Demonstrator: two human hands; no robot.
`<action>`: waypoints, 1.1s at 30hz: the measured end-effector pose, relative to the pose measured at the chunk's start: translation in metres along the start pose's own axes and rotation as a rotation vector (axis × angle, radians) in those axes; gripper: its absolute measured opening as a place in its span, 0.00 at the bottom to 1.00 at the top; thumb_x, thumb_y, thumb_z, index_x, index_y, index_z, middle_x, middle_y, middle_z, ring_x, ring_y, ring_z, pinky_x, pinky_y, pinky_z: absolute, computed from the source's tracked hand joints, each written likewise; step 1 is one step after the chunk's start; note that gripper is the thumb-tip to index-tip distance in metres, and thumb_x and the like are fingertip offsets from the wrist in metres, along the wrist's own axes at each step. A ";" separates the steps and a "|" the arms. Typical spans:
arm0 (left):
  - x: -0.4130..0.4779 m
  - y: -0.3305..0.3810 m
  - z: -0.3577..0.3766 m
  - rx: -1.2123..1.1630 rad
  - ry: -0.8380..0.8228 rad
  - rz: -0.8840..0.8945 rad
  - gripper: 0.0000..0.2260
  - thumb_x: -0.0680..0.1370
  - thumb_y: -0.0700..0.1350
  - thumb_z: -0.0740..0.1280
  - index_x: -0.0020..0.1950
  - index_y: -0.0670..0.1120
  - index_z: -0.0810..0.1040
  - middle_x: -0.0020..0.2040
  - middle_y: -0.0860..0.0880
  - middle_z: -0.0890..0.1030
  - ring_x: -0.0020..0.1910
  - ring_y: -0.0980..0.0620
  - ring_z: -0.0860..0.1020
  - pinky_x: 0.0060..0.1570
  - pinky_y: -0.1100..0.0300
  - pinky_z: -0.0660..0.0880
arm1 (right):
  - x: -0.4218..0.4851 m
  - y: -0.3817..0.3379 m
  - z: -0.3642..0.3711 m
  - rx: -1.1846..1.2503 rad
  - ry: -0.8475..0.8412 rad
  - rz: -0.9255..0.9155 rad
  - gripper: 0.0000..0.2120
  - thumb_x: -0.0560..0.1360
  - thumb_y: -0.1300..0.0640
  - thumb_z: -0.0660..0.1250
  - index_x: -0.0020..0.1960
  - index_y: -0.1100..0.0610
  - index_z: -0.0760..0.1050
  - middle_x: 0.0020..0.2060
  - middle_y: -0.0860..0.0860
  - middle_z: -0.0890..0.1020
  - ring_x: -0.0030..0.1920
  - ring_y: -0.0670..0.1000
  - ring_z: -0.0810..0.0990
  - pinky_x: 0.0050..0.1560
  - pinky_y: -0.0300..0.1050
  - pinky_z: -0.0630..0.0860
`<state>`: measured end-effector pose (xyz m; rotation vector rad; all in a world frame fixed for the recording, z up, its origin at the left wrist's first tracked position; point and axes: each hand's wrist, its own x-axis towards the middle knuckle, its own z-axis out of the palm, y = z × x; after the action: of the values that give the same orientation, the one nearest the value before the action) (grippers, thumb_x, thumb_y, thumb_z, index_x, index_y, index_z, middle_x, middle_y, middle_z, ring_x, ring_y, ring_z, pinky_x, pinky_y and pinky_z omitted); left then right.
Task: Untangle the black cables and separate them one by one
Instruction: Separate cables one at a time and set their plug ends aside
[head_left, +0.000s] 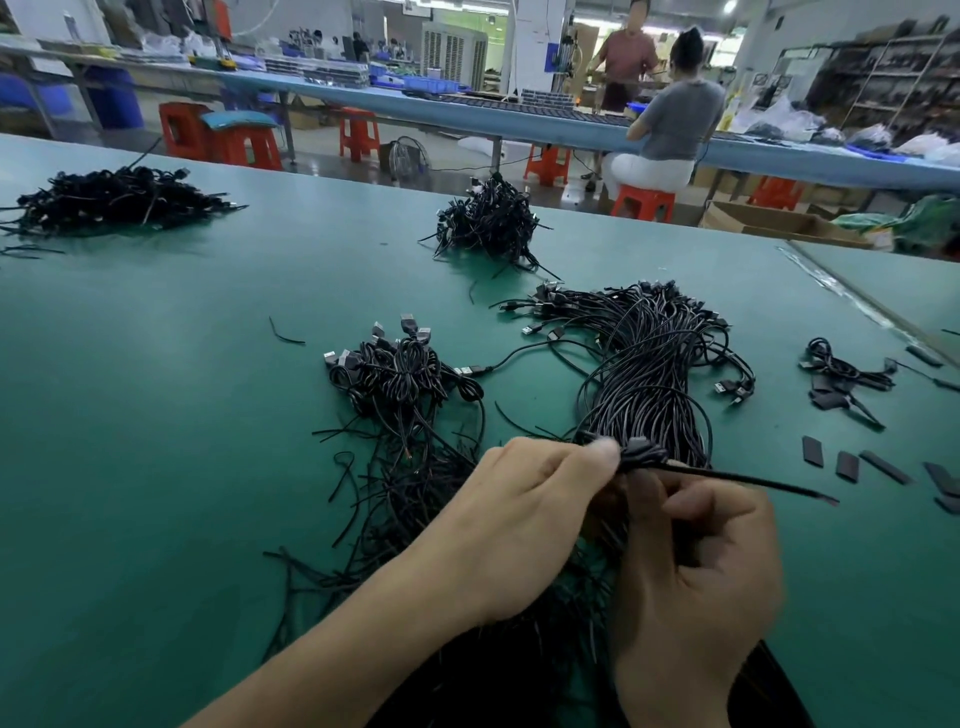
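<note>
Between my two hands, a black cable (644, 454) is held above the green surface (156, 415). My left hand (524, 514) pinches its knotted part between thumb and fingertips. My right hand (701, 582), blurred, has its fingers curled and its thumb raised against the same knot, so both hands are clamped on this one cable. One straight end of the cable runs out to the right past my right hand, clear of the surface.

Directly beyond both hands lies the large bundle (649, 374) of black cables, plugs fanned at its far end. Under and beyond my left hand lie loose strands (415, 493) and a smaller heap (400, 374) of coiled cables. Right of my right hand lie short sleeve pieces (847, 465) and a small bundle (841, 374). Farther off rest a middle pile (491, 218) and a left pile (119, 200), well apart.
</note>
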<state>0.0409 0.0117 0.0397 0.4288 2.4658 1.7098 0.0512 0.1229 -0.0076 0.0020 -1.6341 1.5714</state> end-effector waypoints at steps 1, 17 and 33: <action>0.001 -0.002 0.001 -0.037 0.011 -0.030 0.37 0.74 0.71 0.52 0.43 0.36 0.78 0.41 0.34 0.78 0.36 0.42 0.74 0.43 0.42 0.74 | -0.001 0.002 0.000 0.039 -0.009 0.047 0.07 0.74 0.48 0.70 0.41 0.43 0.73 0.40 0.50 0.82 0.41 0.53 0.83 0.43 0.45 0.80; 0.012 -0.020 -0.017 -0.346 -0.018 -0.101 0.04 0.76 0.42 0.73 0.49 0.43 0.85 0.45 0.42 0.86 0.40 0.53 0.82 0.42 0.66 0.78 | 0.015 0.010 -0.008 0.185 -0.383 0.457 0.08 0.70 0.57 0.74 0.38 0.47 0.77 0.34 0.52 0.82 0.36 0.49 0.80 0.41 0.46 0.78; 0.042 -0.086 -0.097 -0.033 0.750 -0.185 0.07 0.83 0.45 0.63 0.56 0.48 0.80 0.38 0.52 0.76 0.38 0.51 0.73 0.42 0.53 0.71 | 0.040 0.023 -0.024 -0.718 -0.528 0.228 0.10 0.79 0.58 0.64 0.58 0.49 0.78 0.46 0.44 0.79 0.47 0.44 0.77 0.45 0.34 0.72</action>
<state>-0.0376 -0.0917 -0.0025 -0.5378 2.7917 2.0913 0.0265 0.1683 -0.0076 -0.1669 -2.6252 1.1036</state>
